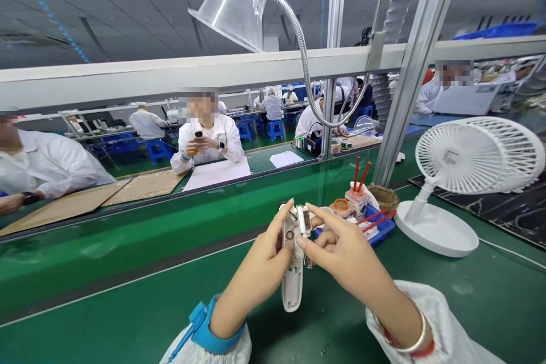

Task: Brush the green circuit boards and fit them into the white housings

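In the head view, my left hand (268, 259) grips a long white plastic housing half (292, 287), its hollow inside turned toward me. A small round part shows inside its upper section. My right hand (339, 242) pinches a small white module with a dark window (305, 220) at the housing's upper right side. A strip of circuit board seems to hang below that module, partly hidden by my fingers. Whether the module touches the housing I cannot tell. Both hands are above the green table, fingers closed on these parts.
To the right stand a white fan (452, 165) and a blue tray (384, 230) with bottles and red sticks. A lamp-like hood (234, 5) hangs overhead from a flexible metal arm. Beyond the green conveyor belt (128, 250), people in white coats sit at work.
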`<control>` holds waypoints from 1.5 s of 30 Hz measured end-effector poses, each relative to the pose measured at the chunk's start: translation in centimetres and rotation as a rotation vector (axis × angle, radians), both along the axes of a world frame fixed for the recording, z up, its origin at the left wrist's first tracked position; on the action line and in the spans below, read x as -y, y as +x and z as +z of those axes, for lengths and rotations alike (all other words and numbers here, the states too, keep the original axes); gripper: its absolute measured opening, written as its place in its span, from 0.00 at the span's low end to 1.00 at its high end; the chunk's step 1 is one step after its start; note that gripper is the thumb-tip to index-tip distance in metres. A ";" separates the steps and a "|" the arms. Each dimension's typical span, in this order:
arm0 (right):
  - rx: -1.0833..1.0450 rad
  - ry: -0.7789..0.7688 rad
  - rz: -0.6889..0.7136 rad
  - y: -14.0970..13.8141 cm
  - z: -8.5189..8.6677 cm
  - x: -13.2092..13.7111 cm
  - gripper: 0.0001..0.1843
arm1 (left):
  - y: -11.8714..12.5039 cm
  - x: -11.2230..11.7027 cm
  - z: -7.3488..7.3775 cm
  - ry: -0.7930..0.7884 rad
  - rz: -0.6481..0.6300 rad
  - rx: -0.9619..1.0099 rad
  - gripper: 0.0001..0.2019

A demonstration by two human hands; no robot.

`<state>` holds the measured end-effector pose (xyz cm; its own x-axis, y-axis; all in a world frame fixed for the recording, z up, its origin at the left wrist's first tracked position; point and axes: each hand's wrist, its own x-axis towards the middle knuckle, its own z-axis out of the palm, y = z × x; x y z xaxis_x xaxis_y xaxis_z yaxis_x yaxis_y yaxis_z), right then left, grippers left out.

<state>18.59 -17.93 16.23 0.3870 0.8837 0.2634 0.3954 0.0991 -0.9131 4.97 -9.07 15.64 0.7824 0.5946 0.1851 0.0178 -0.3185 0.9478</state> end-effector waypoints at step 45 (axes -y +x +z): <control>0.674 0.373 -0.298 -0.7 -2.4 -0.9 0.28 | 0.8 0.3 0.2 -0.622 -0.048 0.383 0.43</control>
<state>17.89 -17.00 13.85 0.2458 0.5770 0.7789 0.9041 0.1532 -0.3989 5.82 -9.32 15.81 0.7585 0.6454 0.0903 -0.3514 0.2883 0.8907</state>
